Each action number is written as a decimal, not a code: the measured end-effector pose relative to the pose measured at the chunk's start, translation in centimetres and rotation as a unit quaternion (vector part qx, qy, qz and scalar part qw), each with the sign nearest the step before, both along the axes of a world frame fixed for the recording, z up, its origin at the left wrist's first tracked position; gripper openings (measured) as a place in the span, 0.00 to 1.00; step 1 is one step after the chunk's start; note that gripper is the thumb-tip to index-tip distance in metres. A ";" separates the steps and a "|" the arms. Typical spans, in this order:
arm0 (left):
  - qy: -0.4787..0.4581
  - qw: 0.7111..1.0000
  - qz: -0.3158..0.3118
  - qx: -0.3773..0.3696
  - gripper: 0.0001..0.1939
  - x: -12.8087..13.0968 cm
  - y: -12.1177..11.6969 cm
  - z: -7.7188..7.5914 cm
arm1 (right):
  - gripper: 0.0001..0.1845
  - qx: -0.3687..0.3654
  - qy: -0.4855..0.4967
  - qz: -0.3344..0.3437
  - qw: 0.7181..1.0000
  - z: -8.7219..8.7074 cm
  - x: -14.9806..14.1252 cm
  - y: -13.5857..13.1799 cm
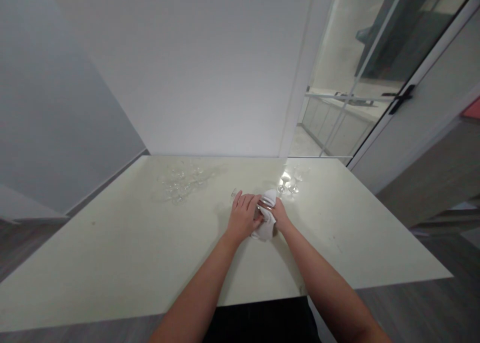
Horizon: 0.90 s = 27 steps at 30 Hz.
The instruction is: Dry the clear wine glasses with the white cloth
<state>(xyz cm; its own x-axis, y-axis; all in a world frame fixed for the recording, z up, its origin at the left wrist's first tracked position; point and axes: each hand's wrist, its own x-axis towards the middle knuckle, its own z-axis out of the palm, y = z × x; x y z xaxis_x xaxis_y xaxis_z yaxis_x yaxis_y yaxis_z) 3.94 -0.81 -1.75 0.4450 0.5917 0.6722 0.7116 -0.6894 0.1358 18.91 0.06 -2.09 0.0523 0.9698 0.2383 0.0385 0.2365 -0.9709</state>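
Near the middle of the table, my left hand (pixel 243 217) is closed around a clear stemmed glass (pixel 266 201) tilted on its side. What looks like the glass's round foot shows beyond the fingers on the left. A white cloth (pixel 265 229) is bunched against the bowl and hangs below it. My right hand (pixel 279 214) grips the cloth at the glass's right end; its fingers are partly hidden by the cloth and glass.
Several clear glasses (pixel 182 184) stand close together at the table's back left. A few stemmed glasses (pixel 293 187) stand just beyond my right hand. The pale table (pixel 123 263) meets a white wall (pixel 210 83) and a glazed door (pixel 348 98) at its far edge.
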 end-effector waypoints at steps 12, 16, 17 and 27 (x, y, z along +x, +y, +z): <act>0.042 0.997 -0.037 -0.049 0.31 -0.9 0.1 0.5 | 0.09 0.128 -0.400 -0.066 0.905 -0.8 2.4 -0.2; 0.017 0.999 -0.043 -0.021 0.33 -0.5 0.0 0.3 | 0.11 0.104 -0.255 -0.063 0.959 -0.7 2.3 0.2; 0.009 0.999 -0.041 -0.011 0.33 -0.4 0.0 0.2 | 0.13 0.090 -0.200 -0.055 0.974 -0.6 2.2 0.4; 0.000 0.998 -0.013 0.059 0.28 -0.1 0.2 -0.6 | 0.16 0.047 -0.061 -0.032 0.997 -0.1 1.5 0.5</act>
<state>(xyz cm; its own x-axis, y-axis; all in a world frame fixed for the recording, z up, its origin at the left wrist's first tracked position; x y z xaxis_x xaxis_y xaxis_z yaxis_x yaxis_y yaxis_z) 3.79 -0.62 -2.40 0.4597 0.4967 0.7362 0.6931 -0.7190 0.0524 20.44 0.55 -2.18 0.0792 0.9387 0.3354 0.1723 0.3185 -0.9321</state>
